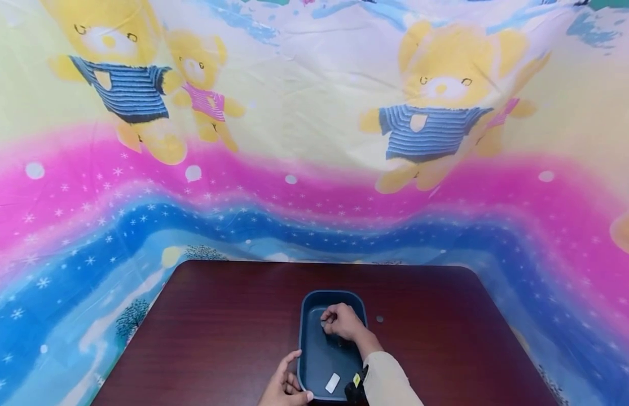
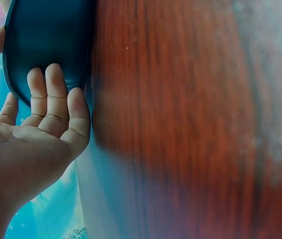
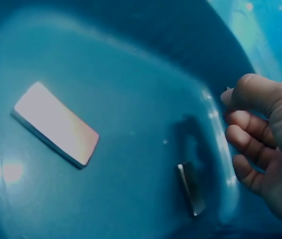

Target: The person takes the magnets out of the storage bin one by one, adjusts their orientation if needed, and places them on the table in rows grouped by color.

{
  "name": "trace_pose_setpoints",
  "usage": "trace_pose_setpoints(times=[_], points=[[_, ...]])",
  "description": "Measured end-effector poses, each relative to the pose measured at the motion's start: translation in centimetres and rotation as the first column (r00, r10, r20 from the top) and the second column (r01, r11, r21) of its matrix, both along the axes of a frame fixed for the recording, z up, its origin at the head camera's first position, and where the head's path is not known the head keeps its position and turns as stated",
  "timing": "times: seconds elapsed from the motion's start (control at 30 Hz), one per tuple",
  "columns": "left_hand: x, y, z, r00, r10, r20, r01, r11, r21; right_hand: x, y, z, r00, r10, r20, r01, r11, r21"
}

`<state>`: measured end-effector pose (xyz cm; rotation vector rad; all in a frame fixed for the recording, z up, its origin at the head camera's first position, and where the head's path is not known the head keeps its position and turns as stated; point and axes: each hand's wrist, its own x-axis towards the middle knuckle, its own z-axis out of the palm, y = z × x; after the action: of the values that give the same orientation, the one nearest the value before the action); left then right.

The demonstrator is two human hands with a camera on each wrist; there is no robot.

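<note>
A dark blue-green tray (image 1: pixel 314 372) with a raised rim stands on the table. My left hand (image 1: pixel 285 379) touches its near left corner, thumb at the near rim and index fingertip on the left side. In the left wrist view the other fingers (image 2: pixel 55 94) lie loosely bent near its outer wall. Over the tray, my right hand (image 1: pixel 343 321) pinches a small greyish piece (image 1: pixel 322 323) between thumb and index finger; I cannot tell its kind. Inside lie a white rectangular block (image 3: pixel 56 124) and a small dark block (image 3: pixel 191 189) with a shiny edge.
A small grey disc (image 1: pixel 379 319) lies on the dark red-brown wooden table (image 1: pixel 233 327), right of the tray. Behind the table hangs a cloth (image 1: pixel 304 124) printed with bears. A black device (image 1: pixel 356 391) with a yellow mark sits at my right wrist.
</note>
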<state>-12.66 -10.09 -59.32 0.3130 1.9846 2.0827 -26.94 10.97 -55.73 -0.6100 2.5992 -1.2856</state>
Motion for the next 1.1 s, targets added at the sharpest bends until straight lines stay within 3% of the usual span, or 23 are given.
trace_pose_setpoints(times=[0.4,0.77,1.1], points=[[0.0,0.0,0.1,1.000,-0.007,-0.018,0.006,1.000,-0.008,1.2,0.8,1.4,0.997,-0.053,-0.061,0.046,0.993,-0.111],[0.1,0.1,0.3,1.000,-0.006,0.009,0.006,1.000,-0.001,1.4,1.0,1.7,0.997,-0.065,-0.047,0.059,0.992,-0.112],[0.0,0.1,0.1,1.000,-0.011,-0.017,0.011,1.000,0.011,2.9,3.1,2.9,0.988,-0.080,-0.128,0.071,0.995,-0.077]])
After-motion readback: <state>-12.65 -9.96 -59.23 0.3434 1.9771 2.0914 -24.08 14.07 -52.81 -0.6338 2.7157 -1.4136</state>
